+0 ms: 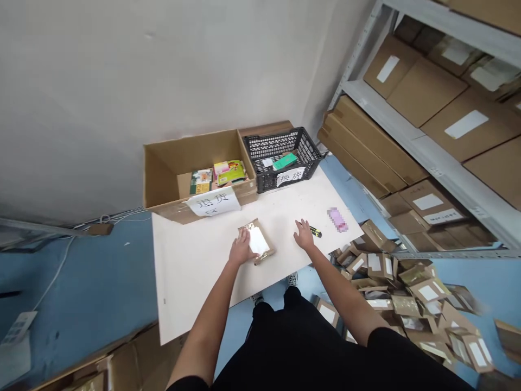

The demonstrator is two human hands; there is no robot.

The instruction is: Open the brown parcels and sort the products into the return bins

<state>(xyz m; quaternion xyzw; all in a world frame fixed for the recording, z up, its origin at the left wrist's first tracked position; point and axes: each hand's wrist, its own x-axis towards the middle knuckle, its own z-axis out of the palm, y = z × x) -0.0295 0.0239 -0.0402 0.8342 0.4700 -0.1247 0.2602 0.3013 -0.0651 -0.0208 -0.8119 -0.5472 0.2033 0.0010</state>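
Note:
A small taped cardboard parcel (260,241) with a white label lies on the white table. My left hand (243,248) rests on its left side, thumb and fingers spread apart over the top. To the right, a black and yellow utility knife (316,232) lies on the tabletop. My right hand (303,235) is over the knife's left end, with fingers apart and stretched forward. That hand covers part of the knife, and I cannot tell how firmly it touches it.
Along the table's back stand an open carton (163,203) holding colourful packets and a black plastic crate (266,182) with a green box. A pixelated pink item (337,219) lies at right. Shelves (407,122) hold cartons; several parcels (407,305) are heaped on the floor.

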